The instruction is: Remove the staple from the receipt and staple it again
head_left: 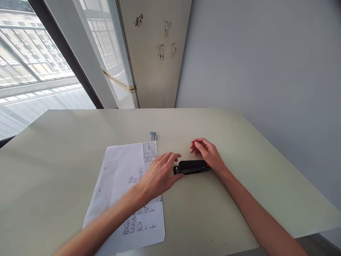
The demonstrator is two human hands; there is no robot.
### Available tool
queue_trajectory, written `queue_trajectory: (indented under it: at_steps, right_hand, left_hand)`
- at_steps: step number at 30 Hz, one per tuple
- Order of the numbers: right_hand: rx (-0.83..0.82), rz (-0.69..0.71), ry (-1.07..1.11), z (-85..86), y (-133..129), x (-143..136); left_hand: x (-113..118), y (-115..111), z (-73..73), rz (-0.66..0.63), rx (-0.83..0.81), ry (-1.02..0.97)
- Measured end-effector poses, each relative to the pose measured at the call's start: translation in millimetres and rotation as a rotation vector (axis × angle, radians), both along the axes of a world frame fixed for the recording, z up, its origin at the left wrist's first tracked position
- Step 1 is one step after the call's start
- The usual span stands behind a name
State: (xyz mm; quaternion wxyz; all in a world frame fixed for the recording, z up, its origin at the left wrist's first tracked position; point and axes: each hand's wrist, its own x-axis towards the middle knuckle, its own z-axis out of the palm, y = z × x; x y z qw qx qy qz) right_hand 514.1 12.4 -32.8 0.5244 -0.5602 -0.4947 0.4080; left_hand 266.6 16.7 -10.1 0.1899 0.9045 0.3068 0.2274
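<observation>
A black stapler (194,166) lies on its side or flat on the table, roughly level across my view. My left hand (161,170) reaches over the printed paper (114,185), thumb and fingers spread around the stapler's left end, without a grip on it. At the other end, my right hand (209,153) rests with its wrist by a small red part of the stapler. Its fingers are loosely bent, a little apart, and hold nothing that I can see. Past the paper's top edge lie a few grey staple strips (153,136).
The pale table (80,131) fills the lower view. Behind it stands a refrigerator (157,78) with worn brown patches on its side. A window (34,60) with railings outside is at left, a plain wall (261,64) at right.
</observation>
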Motion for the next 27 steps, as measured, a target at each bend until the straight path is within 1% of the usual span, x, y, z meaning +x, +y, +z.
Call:
queue_trajectory:
  at_steps: [3,6,9,13,17,21,23,24,26,27]
  right_hand:
    - [0.0,0.008,-0.121,0.6,-3.0,1.9]
    - [-0.006,-0.015,-0.232,1.4,-6.1,3.1]
    - [-0.028,-0.057,-0.288,1.7,-7.8,2.1]
    - [-0.068,-0.066,-0.335,-0.7,-7.1,-1.4]
    - [-0.089,-0.069,-0.433,-2.4,-4.3,-4.8]
    - [-0.111,-0.09,-0.548,0.8,-1.6,-8.7]
    - [-0.105,-0.106,-0.544,3.2,-1.6,-10.5]
    - [-0.096,-0.105,-0.508,4.4,-1.9,-11.2]
    - [-0.073,-0.064,-0.386,6.7,-3.4,-11.9]
    - [-0.064,-0.021,-0.317,7.8,-4.6,-11.8]
  left_hand:
    - [-15.5,-2.1,-3.7,0.001,-0.023,0.006]
    - [-21.5,-6.7,-10.2,0.005,-0.002,0.021]
    - [-20.9,-10.5,-14.9,0.037,0.019,0.009]
    - [-18.0,-12.9,-16.2,0.066,0.042,-0.018]
    - [-16.2,-12.0,-17.4,0.068,0.092,-0.022]
    - [-15.0,-8.8,-20.7,0.084,0.094,-0.024]
    - [-14.5,-6.9,-21.6,0.086,0.08,-0.027]
    - [-14.4,-6.0,-21.6,0.083,0.072,-0.029]
    - [-14.5,-4.3,-21.0,0.075,0.067,-0.033]
    - [-14.7,-3.7,-20.4,0.072,0.07,-0.036]
